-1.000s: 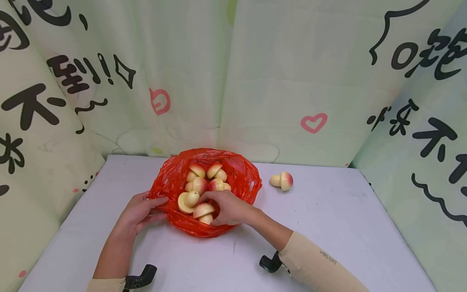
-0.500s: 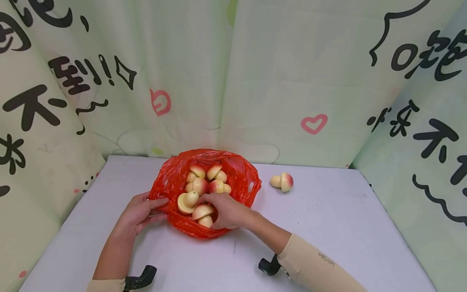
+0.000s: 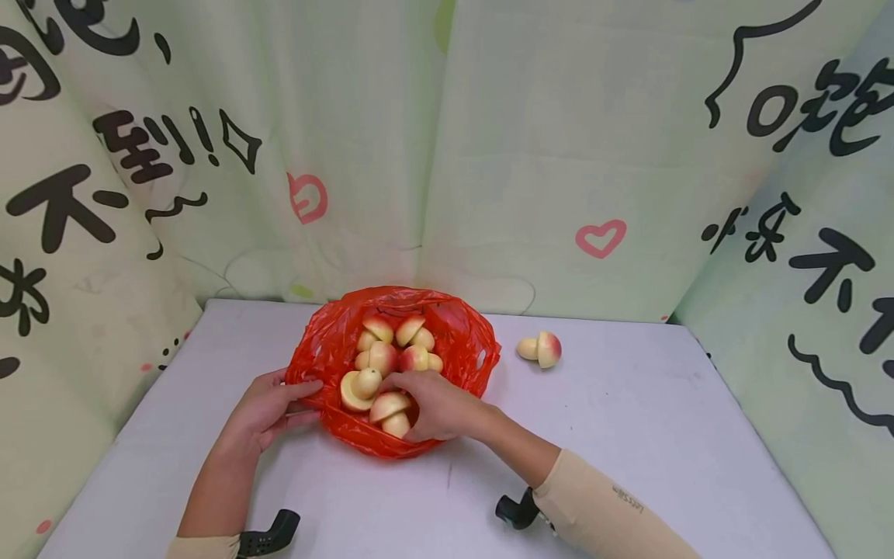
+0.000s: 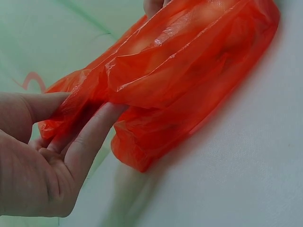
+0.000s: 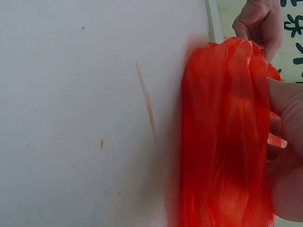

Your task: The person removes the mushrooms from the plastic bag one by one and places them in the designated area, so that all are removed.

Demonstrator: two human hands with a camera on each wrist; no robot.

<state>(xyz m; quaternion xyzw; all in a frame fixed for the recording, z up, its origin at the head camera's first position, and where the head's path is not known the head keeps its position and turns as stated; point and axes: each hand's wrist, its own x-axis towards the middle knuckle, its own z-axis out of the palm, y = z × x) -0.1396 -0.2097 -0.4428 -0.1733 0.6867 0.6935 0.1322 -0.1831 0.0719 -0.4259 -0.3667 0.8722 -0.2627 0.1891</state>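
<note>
A red plastic bag stands wide open on the table, holding several toy mushrooms with cream stems and pink-tinted caps. My left hand holds the bag's left rim, thumb inside and fingers outside. In the left wrist view, the thumb and fingers of that hand pinch the thin plastic. My right hand reaches into the front right of the bag. Its fingers and thumb curl round the front toy mushroom, which leans with its stem toward me. In the right wrist view, the bag wall hides most of the fingers.
One more toy mushroom lies on its side on the white table, right of the bag. A pale printed curtain surrounds the table at the back and both sides. Each forearm carries a black camera mount.
The front toy mushroom has shifted and turned slightly under my right hand, which has dipped a little. My left hand keeps its hold on the bag's rim.
</note>
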